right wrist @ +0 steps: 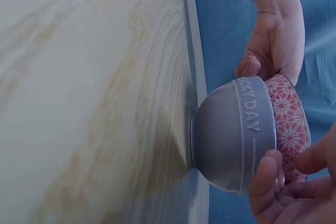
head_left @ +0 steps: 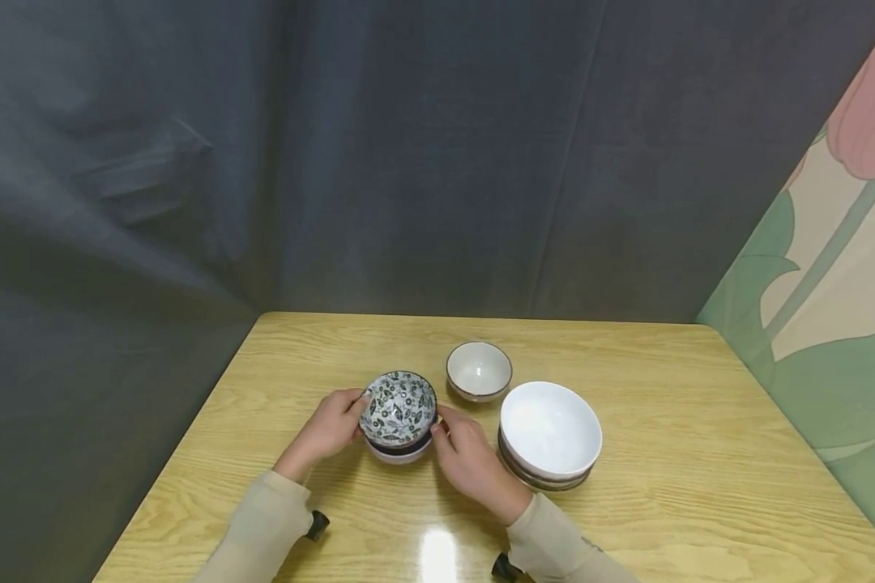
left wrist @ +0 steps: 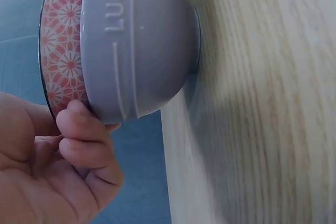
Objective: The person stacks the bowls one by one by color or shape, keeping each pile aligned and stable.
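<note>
A patterned bowl [head_left: 399,409] has dark leaves and flowers inside and, on its outer wall, white flowers on red [left wrist: 65,43]. It sits nested in a grey bowl [left wrist: 144,40] with raised lettering, whose foot meets the tabletop. My left hand [head_left: 331,423] pinches the patterned bowl's left rim between thumb and fingers, the fingertips close to the grey bowl's edge. From the opposite side, my right hand [head_left: 472,463] grips the same bowl, its thumb near the red wall and its fingertips at the grey rim [right wrist: 262,145].
Behind and to the right stands a small off-white bowl [head_left: 479,370] with a brown rim. Right of my right hand is a stack topped by a larger white bowl [head_left: 550,429]. The wooden table [head_left: 700,453] ends at a dark curtain [head_left: 423,162] along the back.
</note>
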The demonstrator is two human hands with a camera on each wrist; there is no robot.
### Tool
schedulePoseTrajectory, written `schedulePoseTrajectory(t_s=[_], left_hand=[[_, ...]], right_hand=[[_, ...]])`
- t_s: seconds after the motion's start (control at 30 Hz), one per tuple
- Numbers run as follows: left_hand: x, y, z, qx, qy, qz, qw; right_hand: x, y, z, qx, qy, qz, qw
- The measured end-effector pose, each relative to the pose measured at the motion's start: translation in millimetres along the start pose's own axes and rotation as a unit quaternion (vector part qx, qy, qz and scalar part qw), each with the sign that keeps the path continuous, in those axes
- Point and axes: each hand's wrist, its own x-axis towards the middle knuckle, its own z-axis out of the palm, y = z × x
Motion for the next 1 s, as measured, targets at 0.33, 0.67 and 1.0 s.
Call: schedulePoseTrajectory(t_s=[0.33, 0.67, 1.0], left_hand=[[-0.6, 1.4, 5.2, 0.018, 0.010, 0.002, 0.9998], [1.2, 0.3, 5.9, 0.018, 0.006, 0.007, 0.9998], [1.7, -4.2, 7.2, 0.028, -0.003, 0.007, 0.9996]], right_hand=[[-2.9, -0.1, -1.1, 0.009, 0.008, -0.007, 0.9999], [-4.9, -0.8, -1.3, 0.001, 0.001, -0.003, 1.0000], [-6.3, 0.5, -0.7, 0.000, -0.002, -0.013, 0.9999]])
